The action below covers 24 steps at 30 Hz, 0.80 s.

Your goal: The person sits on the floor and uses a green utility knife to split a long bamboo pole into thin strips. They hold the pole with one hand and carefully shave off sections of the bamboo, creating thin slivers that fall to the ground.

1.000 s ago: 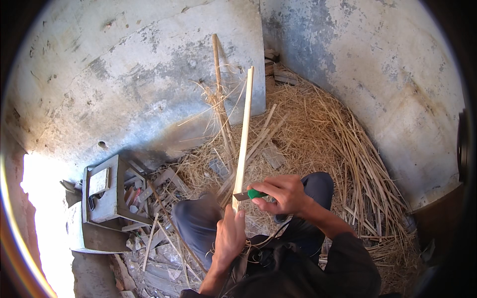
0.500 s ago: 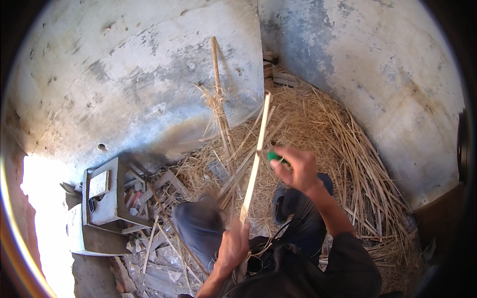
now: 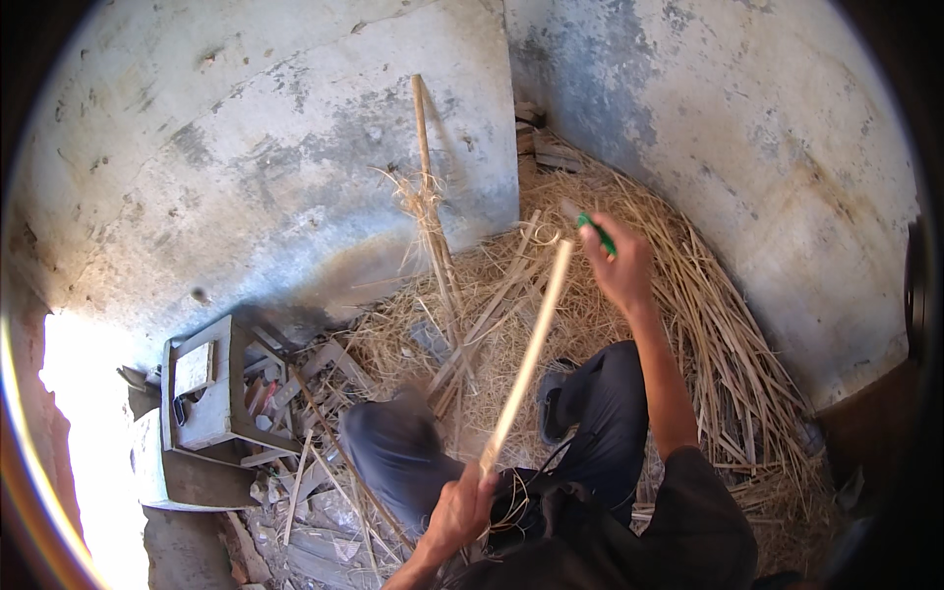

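My left hand [image 3: 462,509] is closed round the lower end of a pale, slender wooden strip [image 3: 528,364], which slants up and away to the right between my knees. Near the strip's far end my right hand [image 3: 621,264] grips a green-handled knife [image 3: 598,234]. Its blade points forward and left, and is partly blurred. A thin curled shaving [image 3: 543,232] shows just left of the blade. The knife looks apart from the strip.
Straw-like shavings and long strips [image 3: 728,344] are heaped ahead and to the right. A stick [image 3: 422,128] with fibres round it leans on the wall [image 3: 265,147]. At left stands a worn wooden cabinet [image 3: 211,393] beside scattered scrap wood [image 3: 334,364].
My right hand with the knife has moved forward and right, from the strip's middle past its far end. The strip has tilted further right, and a curled shaving now shows near the blade.
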Each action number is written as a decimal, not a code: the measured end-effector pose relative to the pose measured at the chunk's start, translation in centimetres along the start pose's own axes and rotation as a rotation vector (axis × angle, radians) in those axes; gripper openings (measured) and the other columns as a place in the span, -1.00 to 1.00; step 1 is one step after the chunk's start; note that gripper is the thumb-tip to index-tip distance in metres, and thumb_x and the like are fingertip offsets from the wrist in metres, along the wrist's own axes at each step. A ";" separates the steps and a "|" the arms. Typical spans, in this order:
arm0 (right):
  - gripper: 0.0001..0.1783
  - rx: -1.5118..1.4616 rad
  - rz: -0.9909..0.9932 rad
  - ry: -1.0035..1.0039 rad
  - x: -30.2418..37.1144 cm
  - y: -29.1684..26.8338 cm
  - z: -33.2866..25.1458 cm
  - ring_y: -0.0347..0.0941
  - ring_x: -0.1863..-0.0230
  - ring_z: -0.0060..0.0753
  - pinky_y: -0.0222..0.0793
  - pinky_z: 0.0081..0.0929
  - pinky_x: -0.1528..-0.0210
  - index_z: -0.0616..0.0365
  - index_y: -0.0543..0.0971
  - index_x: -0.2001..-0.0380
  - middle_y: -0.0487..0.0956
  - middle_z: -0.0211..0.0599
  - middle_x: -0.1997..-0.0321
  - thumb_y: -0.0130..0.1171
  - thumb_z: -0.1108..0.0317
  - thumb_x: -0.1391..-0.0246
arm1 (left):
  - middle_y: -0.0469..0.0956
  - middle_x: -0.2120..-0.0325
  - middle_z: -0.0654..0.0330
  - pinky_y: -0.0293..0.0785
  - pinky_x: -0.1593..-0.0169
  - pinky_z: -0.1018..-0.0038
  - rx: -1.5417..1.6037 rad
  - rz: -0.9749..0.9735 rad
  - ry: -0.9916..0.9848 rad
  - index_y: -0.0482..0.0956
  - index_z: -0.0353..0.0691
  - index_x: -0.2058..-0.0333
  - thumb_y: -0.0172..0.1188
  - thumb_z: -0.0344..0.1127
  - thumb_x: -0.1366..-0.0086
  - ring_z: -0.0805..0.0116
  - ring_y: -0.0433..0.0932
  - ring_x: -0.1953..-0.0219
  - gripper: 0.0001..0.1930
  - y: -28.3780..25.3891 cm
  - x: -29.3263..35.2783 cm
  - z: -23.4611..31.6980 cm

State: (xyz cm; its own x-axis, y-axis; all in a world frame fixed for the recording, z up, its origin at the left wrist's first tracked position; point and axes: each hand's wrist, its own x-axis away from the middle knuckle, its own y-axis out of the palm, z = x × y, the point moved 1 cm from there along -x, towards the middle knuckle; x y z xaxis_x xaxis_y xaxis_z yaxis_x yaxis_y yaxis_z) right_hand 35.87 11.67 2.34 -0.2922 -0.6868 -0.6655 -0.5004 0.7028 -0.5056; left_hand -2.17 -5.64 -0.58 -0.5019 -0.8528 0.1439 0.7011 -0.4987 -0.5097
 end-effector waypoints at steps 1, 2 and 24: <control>-0.59 -0.017 -0.003 0.002 -0.4 -0.3 0.4 0.51 0.62 -0.59 0.38 -0.47 0.57 0.13 0.72 0.06 0.64 -0.34 0.55 0.17 0.02 -0.38 | 0.57 0.53 -0.25 0.43 0.24 -0.13 0.005 -0.038 -0.014 0.39 -0.43 0.02 -0.01 -0.18 -0.58 -0.44 0.60 0.30 -0.67 0.2 0.4 -0.4; -0.58 -0.027 -0.002 0.001 -1.1 -1.2 0.5 0.50 0.62 -0.60 0.37 -0.46 0.57 0.13 0.72 0.04 0.63 -0.34 0.57 0.15 0.00 -0.40 | 0.59 0.48 -0.30 0.42 0.21 -0.17 0.055 -0.063 -0.076 0.39 -0.40 0.05 0.03 -0.17 -0.57 -0.47 0.61 0.23 -0.68 0.3 0.5 -0.4; -0.68 -0.365 -0.286 -0.474 11.8 1.5 -11.0 0.59 0.56 -0.29 0.51 -0.35 0.50 0.12 0.70 0.24 0.62 -0.37 0.49 0.37 0.08 -0.16 | 0.58 0.49 -0.38 0.47 0.31 -0.14 0.007 0.316 -0.027 0.33 -0.37 0.16 0.18 -0.20 -0.50 -0.49 0.59 0.31 -0.67 -1.0 -5.7 3.2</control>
State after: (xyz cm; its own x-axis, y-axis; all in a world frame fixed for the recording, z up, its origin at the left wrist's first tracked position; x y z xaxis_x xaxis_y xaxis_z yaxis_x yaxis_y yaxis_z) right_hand 22.71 2.60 -0.20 0.2421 -0.6222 -0.7445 -0.7736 0.3393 -0.5351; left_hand 1.58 -0.79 1.79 -0.2449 -0.9695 0.0013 0.8238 -0.2088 -0.5270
